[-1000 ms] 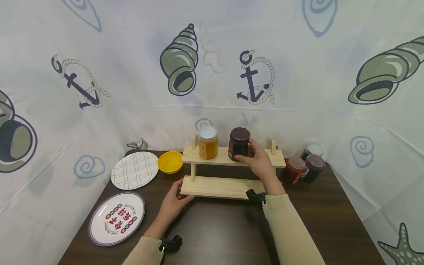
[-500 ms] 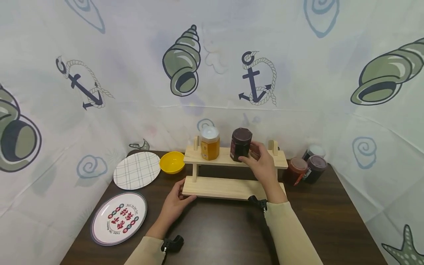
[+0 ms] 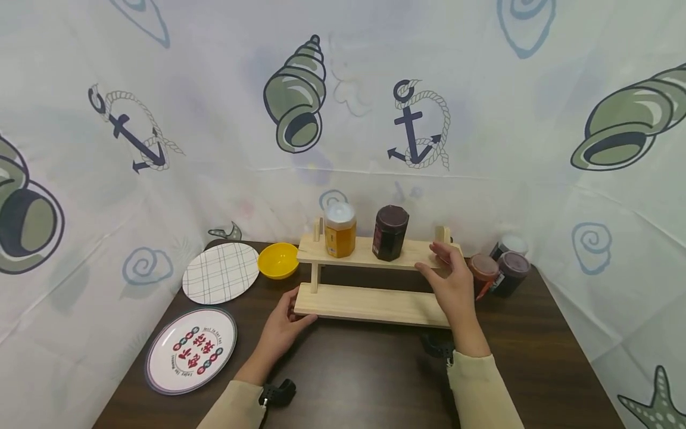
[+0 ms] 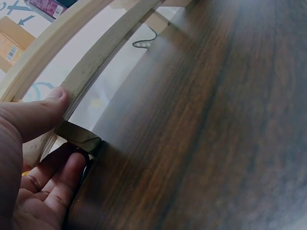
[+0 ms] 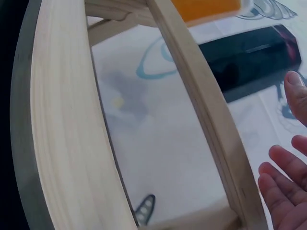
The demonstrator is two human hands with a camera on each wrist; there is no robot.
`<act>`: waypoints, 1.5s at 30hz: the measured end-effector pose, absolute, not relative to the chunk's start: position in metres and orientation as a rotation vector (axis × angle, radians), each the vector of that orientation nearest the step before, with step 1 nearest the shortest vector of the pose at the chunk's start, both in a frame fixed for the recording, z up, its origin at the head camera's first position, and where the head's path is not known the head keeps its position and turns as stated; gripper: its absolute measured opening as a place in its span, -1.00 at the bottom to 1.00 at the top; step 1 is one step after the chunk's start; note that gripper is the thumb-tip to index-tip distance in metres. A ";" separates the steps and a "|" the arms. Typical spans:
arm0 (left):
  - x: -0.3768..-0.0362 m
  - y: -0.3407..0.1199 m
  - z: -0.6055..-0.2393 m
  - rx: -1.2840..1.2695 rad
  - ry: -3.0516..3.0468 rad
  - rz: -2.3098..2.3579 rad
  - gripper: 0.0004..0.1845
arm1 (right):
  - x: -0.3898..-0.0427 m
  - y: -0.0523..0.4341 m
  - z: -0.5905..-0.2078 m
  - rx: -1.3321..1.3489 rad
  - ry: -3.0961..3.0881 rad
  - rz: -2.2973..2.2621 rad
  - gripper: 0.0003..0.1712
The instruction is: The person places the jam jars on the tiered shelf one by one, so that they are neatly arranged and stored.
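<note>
A two-tier wooden shelf (image 3: 370, 302) stands on the dark table. My left hand (image 3: 282, 328) grips the left end of its lower board, the thumb along the front and the fingers curled round the end, as the left wrist view shows (image 4: 43, 158). On the upper board a jar of dark jam (image 3: 391, 233) stands upright, right of a honey jar (image 3: 340, 230) with a white lid. Holding nothing, my right hand (image 3: 452, 283) is in front of the upper board's right end, fingers spread apart. In the right wrist view the dark jar (image 5: 252, 57) is apart from its fingertips.
Right of the shelf stand a reddish-brown jar (image 3: 483, 271), another dark jar (image 3: 511, 274) and a white-lidded jar (image 3: 509, 243). To the left are a yellow bowl (image 3: 278, 261), a checked plate (image 3: 220, 274) and a plate with red lettering (image 3: 161, 363). A printed cloth (image 3: 364, 59) hangs behind.
My right hand has let go of the dark jam jar and moved right, away from it. The jar stays on the upper board. My left hand has kept its grip on the shelf.
</note>
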State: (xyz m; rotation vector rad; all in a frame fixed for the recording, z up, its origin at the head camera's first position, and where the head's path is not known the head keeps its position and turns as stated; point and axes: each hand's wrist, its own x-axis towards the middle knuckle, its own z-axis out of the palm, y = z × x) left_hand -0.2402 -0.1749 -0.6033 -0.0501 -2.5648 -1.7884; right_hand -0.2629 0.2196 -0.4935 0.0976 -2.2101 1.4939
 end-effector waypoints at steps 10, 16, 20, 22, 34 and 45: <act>-0.240 -0.173 -0.603 -0.025 -2.586 -1.780 -0.02 | -0.239 0.263 -0.486 0.029 -2.072 1.375 -0.33; -0.241 -0.175 -0.601 -0.026 -2.595 -1.773 -0.01 | -0.226 0.285 -0.470 -0.016 -1.921 1.390 -0.32; -0.241 -0.176 -0.600 -0.022 -2.597 -1.773 -0.01 | -0.226 0.299 -0.469 -0.054 -1.828 1.410 -0.34; -0.240 -0.176 -0.600 -0.020 -2.600 -1.776 -0.01 | -0.228 0.308 -0.473 -0.073 -1.780 1.441 -0.35; -0.244 -0.176 -0.602 -0.027 -2.606 -1.773 -0.02 | -0.240 0.358 -0.512 -0.186 -1.417 1.708 -0.39; -0.242 -0.175 -0.602 -0.029 -2.618 -1.762 -0.02 | -0.250 0.361 -0.561 -0.103 -1.346 1.875 -0.36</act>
